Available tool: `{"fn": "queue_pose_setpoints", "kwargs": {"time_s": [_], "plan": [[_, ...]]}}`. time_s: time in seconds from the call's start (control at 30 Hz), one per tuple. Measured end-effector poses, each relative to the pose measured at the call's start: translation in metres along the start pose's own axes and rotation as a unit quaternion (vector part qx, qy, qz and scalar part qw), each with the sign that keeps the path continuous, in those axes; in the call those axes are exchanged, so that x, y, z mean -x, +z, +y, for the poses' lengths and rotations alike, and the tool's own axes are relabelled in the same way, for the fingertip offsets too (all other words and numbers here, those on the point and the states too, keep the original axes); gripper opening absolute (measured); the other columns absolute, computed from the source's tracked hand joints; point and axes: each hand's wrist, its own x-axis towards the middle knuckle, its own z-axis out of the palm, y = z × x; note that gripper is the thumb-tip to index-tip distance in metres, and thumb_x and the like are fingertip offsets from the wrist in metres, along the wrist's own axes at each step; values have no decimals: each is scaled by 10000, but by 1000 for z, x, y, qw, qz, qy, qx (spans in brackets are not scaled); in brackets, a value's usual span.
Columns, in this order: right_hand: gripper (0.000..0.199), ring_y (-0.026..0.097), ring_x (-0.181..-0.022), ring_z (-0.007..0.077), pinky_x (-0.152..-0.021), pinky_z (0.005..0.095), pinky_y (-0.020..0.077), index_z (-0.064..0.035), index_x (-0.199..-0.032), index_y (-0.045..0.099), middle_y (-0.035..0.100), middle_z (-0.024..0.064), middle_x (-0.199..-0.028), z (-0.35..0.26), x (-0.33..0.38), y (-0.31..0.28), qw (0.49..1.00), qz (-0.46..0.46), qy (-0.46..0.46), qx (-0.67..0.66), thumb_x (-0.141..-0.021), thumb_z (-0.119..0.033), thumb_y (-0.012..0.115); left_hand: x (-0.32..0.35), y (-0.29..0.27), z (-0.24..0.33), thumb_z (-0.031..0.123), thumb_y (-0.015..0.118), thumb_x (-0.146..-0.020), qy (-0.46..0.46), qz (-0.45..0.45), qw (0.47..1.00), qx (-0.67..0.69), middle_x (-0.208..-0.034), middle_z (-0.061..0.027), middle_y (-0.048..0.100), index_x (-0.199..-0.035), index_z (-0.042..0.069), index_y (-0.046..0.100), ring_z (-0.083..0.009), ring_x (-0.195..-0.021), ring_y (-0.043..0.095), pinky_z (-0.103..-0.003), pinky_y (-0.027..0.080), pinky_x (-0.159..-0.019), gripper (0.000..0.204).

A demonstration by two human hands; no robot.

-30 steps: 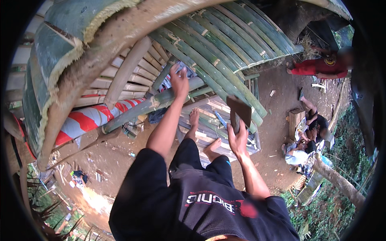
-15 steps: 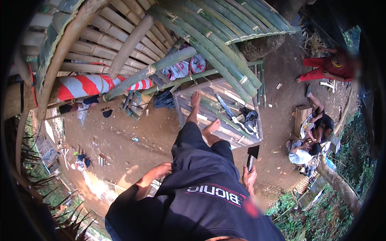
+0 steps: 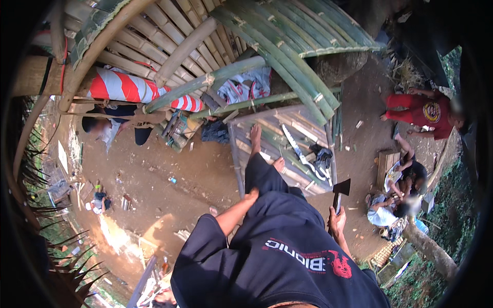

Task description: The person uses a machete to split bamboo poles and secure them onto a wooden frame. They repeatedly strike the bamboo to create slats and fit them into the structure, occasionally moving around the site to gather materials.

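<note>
In my right hand (image 3: 337,222) is a hatchet (image 3: 342,188), its dark head pointing up and outward beside the slatted platform. The fingers are closed round its handle. My left hand (image 3: 250,197) lies against the side of my dark shorts, holding nothing that I can see; its fingers partly show, laid flat. My bare feet rest on the slatted bamboo platform (image 3: 239,169). On its slats, to the right of my feet, lies a hand saw (image 3: 294,145) with a long pale blade and a white handle. A crumpled black plastic bag (image 3: 322,156) lies beside the saw.
Ahead stand a bamboo-slat structure (image 3: 192,43) and a green bamboo roof panel (image 3: 328,28). A red-and-white striped wrap (image 3: 120,86) covers a beam. A person in red (image 3: 434,113) and seated people (image 3: 411,169) are at right; another person (image 3: 105,123) is at left.
My body and view have shifted. My left hand has moved from my hip forward onto the thigh. The hatchet, still in my right hand, has turned so its head points more outward.
</note>
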Motion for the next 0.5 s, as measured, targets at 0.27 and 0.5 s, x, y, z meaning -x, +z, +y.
{"fn": "queue_pose_setpoints", "kwargs": {"time_s": [0.27, 0.5], "plan": [[331, 556, -492, 201, -471, 369, 445, 12, -863, 528, 560, 119, -589, 37, -17, 0, 980, 68, -135, 128, -861, -297, 648, -57, 30, 8, 119, 521, -900, -10, 6, 1000, 6, -1048, -104, 671, -1079, 12, 646, -216, -872, 631, -322, 507, -803, 243], [404, 630, -761, 427, -679, 475, 467, 32, -921, 551, 627, 265, -781, 6, -8, 4, 988, 14, -68, 141, -857, -358, 636, -53, 18, 26, 141, 549, -897, -8, -10, 997, -74, -1044, -113, 672, -1051, 14, 655, -229, -844, 635, -340, 512, -785, 225]]}}
